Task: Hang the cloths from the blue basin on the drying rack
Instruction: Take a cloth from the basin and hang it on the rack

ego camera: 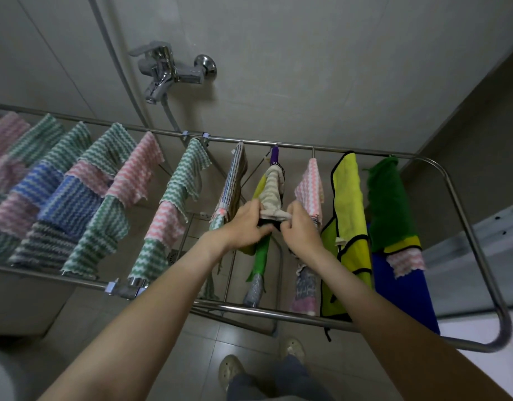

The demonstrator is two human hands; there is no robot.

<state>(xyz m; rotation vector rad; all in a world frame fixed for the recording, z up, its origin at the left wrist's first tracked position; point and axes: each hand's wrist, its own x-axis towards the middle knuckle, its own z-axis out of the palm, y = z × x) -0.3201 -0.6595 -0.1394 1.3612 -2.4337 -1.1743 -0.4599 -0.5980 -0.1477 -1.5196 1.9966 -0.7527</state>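
A steel drying rack [478, 256] spans the view, its bars covered with several cloths. Over a middle bar lies a beige striped cloth [273, 189], above a green and yellow one. My left hand [245, 219] pinches the near left corner of the beige cloth. My right hand [300, 222] pinches its near right corner, the two hands close together. Pink, green and blue wavy-striped cloths [84, 198] fill the left bars. A yellow cloth [348, 198], a dark green cloth [390, 204] and a blue cloth [403, 287] hang on the right. The blue basin is out of view.
A chrome tap [168, 70] with a hose sticks out of the tiled wall behind the rack. My feet in light shoes [232, 369] stand on the tiled floor below the near rail. A white fixture [481, 250] sits at the right.
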